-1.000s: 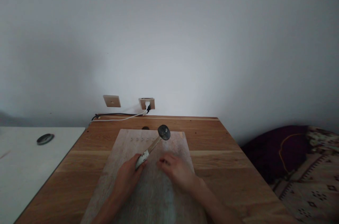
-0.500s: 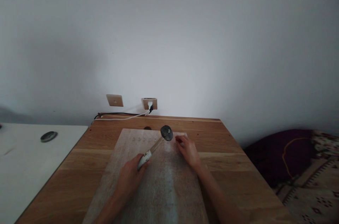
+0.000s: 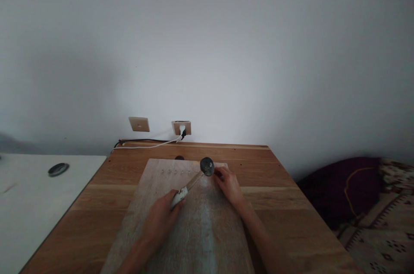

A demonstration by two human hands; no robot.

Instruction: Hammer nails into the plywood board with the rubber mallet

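Observation:
My left hand [image 3: 161, 217] is wrapped round the pale grip of a mallet [image 3: 207, 166] with a round dark head and a wooden handle. The mallet head hangs over the far part of a wooden board [image 3: 194, 231], close to the fingertips of my right hand [image 3: 229, 184]. Those fingers are pinched together at the board's far right; what they hold, if anything, is hidden. A row of several small nail-like bits [image 3: 175, 171] runs along the board's far left.
The board lies on a brown wooden table [image 3: 103, 205] against a wall. Cables [image 3: 145, 147] run along the table's back edge to a wall socket [image 3: 177, 127]. A white table [image 3: 39, 205] adjoins on the left; patterned and purple fabric [image 3: 355, 183] lies at the right.
The mallet head has moved slightly right and down in view, nearer my right hand. My left hand has shifted a little with it; my right hand stays almost in place, still pinched.

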